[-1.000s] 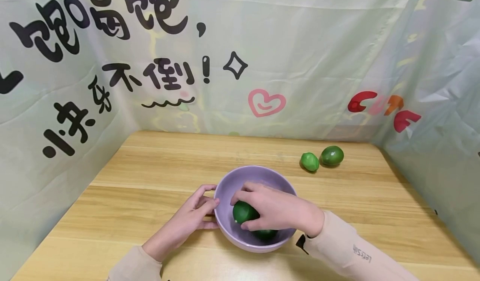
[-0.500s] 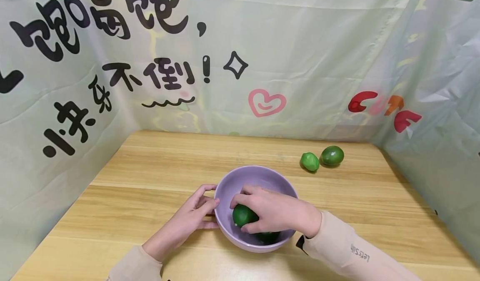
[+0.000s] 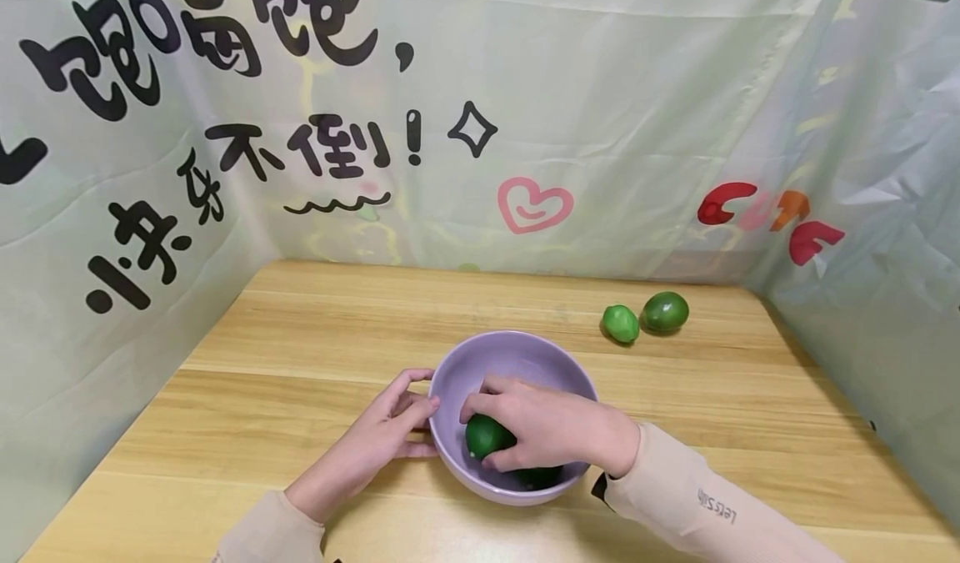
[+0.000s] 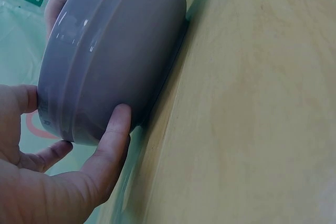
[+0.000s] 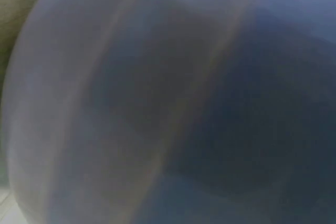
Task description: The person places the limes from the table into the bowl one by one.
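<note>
A purple bowl [image 3: 517,354] stands on the wooden table in the head view. My left hand [image 3: 378,429] holds it at the left side, thumb at the rim and other fingertips spread on the outer wall; the left wrist view shows these fingers [image 4: 113,135] against the bowl [image 4: 121,51]. Inside the bowl, my right hand [image 3: 551,421] grips a dark green lime [image 3: 486,438] between thumb and fingers. Under that hand lies a second dark green fruit [image 3: 542,476], partly hidden. The right wrist view is filled by the blurred bowl wall [image 5: 121,103].
Toward the back right of the table sit a light green lime [image 3: 621,324] and a darker, oval green fruit [image 3: 665,312], side by side. Printed cloth [image 3: 630,113] hangs behind the table [image 3: 315,313] and along both sides.
My right hand and the lime in it have sunk slightly lower in the bowl. The second fruit in the bowl has shifted a little to the right. My left hand stays in place.
</note>
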`<state>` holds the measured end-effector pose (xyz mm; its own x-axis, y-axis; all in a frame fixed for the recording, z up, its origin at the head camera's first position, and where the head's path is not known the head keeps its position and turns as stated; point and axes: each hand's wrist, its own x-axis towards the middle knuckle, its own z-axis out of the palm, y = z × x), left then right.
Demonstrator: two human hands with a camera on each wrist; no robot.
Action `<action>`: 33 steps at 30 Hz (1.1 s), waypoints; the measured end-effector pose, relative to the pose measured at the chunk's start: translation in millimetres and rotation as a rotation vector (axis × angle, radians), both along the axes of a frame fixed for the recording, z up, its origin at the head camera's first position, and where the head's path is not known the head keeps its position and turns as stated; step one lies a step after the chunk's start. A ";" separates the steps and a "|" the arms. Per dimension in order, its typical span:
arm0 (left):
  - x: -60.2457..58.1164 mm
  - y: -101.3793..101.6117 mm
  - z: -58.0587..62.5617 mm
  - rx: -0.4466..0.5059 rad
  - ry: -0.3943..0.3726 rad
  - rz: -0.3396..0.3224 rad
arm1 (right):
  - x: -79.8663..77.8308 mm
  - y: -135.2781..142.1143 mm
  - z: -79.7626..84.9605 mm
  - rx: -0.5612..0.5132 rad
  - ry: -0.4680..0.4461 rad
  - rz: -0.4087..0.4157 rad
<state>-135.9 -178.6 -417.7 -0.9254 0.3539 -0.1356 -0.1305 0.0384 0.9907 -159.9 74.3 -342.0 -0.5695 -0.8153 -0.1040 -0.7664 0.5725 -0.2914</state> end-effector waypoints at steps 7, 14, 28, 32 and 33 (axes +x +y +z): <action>0.1 -0.9 -0.1 -0.004 0.004 0.005 | -1.4 -2.9 -2.7 0.038 0.016 0.007; -0.3 -0.6 0.1 -0.005 -0.004 0.007 | -3.8 -6.0 -5.9 0.065 0.002 0.023; -0.4 -1.4 0.6 -0.004 0.004 0.002 | -3.6 -7.5 -4.4 0.098 -0.003 0.027; -0.1 -1.5 0.7 -0.003 0.008 -0.002 | -2.8 -7.1 -3.7 0.104 -0.002 0.028; -0.3 -1.7 0.4 -0.002 0.007 -0.004 | -2.6 -6.9 -3.4 0.105 -0.002 0.027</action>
